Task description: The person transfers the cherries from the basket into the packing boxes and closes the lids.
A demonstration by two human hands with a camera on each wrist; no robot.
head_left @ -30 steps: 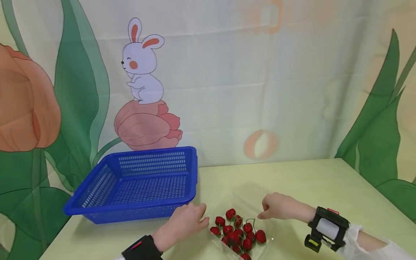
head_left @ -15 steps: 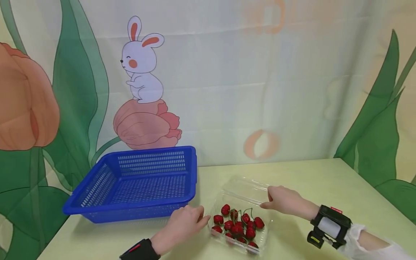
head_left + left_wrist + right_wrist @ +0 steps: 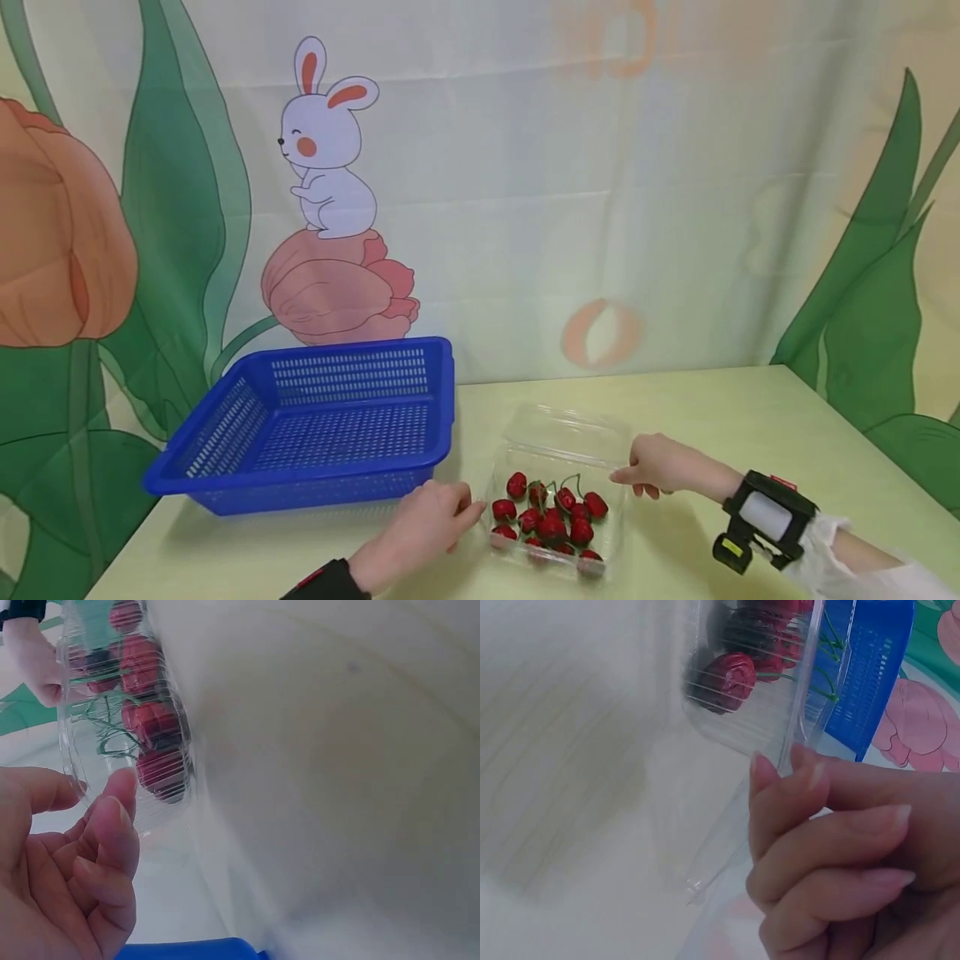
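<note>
A clear plastic clamshell box (image 3: 543, 461) stands on the table with its lid (image 3: 566, 429) folded open behind it. Several red cherries (image 3: 552, 528), some with green stems, lie inside. My left hand (image 3: 429, 523) is at the box's left side; in the left wrist view its thumb and forefinger pinch the rim, other fingers (image 3: 109, 881) curled below. On the opposite side, my right hand (image 3: 669, 467) pinches the rim between thumb and forefinger, as the right wrist view shows, with the remaining fingers (image 3: 832, 900) bent in.
A blue perforated plastic basket (image 3: 435, 458) stands to the left of the box, just behind my left hand, with nothing in it. The pale yellow table (image 3: 720, 400) runs back to a printed curtain (image 3: 510, 208) with a rabbit and tulips.
The box has turned from a slanted position to nearly square with me, its lid now lying back behind it. The cherries shifted with it. My right hand moved up, then slightly right.
</note>
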